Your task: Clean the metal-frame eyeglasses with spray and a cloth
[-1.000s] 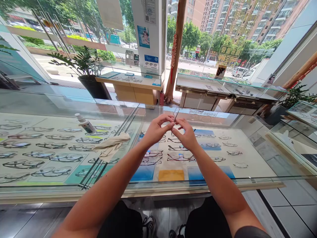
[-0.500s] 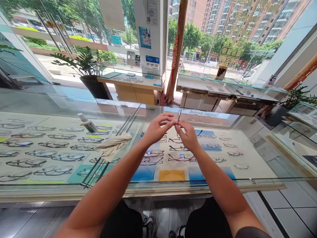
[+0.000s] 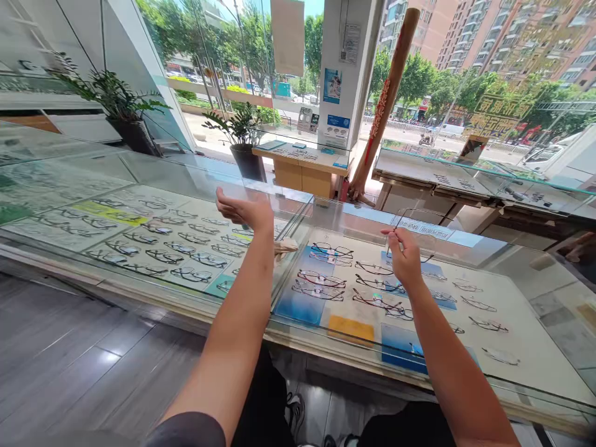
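My right hand (image 3: 405, 256) is pinched on a thin-framed pair of glasses (image 3: 420, 231) and holds it just above the glass display counter (image 3: 354, 216). My left hand (image 3: 243, 211) hovers over the counter's left half with its fingers stretched out and nothing in them. A beige cloth (image 3: 285, 247) lies on the glass just right of my left forearm, partly hidden by it. Under the glass, several pairs of glasses (image 3: 321, 279) lie in rows on white and blue cards.
Two potted plants (image 3: 242, 133) (image 3: 116, 105) stand beyond the counter. Further display counters (image 3: 302, 162) (image 3: 465, 180) sit by the window, with a slanted wooden post (image 3: 386, 105) between them. Grey floor (image 3: 69, 366) runs along the left.
My left hand has let go of the glasses and swung out to the left, open. My right hand keeps the glasses. The view has turned left.
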`<state>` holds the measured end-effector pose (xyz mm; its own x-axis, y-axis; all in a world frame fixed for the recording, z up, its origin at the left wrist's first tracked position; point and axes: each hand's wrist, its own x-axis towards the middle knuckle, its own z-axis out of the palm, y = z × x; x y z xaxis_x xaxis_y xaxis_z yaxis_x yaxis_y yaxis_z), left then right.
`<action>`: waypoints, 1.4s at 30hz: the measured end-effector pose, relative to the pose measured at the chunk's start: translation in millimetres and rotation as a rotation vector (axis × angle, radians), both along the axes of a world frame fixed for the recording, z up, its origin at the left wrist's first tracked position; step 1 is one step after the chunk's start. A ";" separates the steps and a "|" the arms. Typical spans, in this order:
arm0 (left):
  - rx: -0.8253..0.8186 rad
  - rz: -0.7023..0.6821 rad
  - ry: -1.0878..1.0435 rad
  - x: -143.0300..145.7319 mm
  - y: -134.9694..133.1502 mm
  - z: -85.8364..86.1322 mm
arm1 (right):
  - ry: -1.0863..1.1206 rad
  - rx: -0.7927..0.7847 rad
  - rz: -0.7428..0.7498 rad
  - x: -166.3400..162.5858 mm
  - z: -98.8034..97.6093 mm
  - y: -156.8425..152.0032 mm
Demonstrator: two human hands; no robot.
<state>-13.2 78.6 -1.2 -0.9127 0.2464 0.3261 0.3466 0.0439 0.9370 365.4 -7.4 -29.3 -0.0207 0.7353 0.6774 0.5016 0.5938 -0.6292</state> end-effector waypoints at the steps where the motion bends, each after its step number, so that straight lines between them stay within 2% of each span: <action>1: -0.029 0.004 -0.036 -3.9 3.5 -4.1 | -0.001 0.002 -0.005 0.2 -0.2 -0.2; 6: -0.154 -0.057 -0.318 -22.0 19.5 -22.2 | 0.011 0.002 -0.024 0.6 -1.3 0.1; 12: -0.188 -0.082 -0.413 -29.9 22.6 -34.2 | 0.025 -0.006 -0.004 0.0 0.4 -1.1; 17: -0.125 -0.065 -0.373 -21.4 18.2 -24.4 | 0.036 -0.001 -0.013 -0.7 1.5 -2.6; 21: 0.009 -0.165 -0.256 -4.4 15.6 -5.0 | 0.059 -0.007 -0.015 -1.5 2.8 -3.4; 24: 0.113 -0.405 -0.202 22.7 7.4 9.6 | 0.074 0.000 0.007 -2.5 5.6 -5.2; 26: 0.258 -0.787 -0.225 46.8 -5.2 18.2 | 0.086 0.006 0.021 -3.4 7.6 -6.6; 28: 0.314 -1.138 -0.281 71.3 -22.9 26.2 | 0.099 0.003 0.028 -4.5 9.1 -7.9; 31: 0.195 -1.541 -0.369 101.5 -50.5 35.2 | 0.124 -0.024 0.060 -6.8 10.3 -9.7; 33: 0.081 -1.720 -0.432 115.4 -63.1 37.4 | 0.146 -0.053 0.101 -8.9 10.8 -10.8; 35: 0.018 -1.819 -0.484 125.1 -68.9 35.8 | 0.162 -0.082 0.147 -11.1 11.3 -12.1; 37: 0.010 -1.846 -0.503 131.7 -68.8 30.8 | 0.178 -0.108 0.189 -13.4 11.9 -13.6; 39: 0.028 -1.808 -0.482 136.6 -65.7 23.9 | 0.202 -0.155 0.233 -15.4 12.3 -15.1; 42: 0.042 -1.671 -0.392 143.0 -61.2 12.8 | 0.254 -0.256 0.303 -18.2 11.9 -16.9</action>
<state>129.8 17.4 11.7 0.2857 0.9386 0.1936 -0.2451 -0.1238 0.9616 347.2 -24.3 -17.4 -0.1170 0.8657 0.4867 0.1405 0.4996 -0.8548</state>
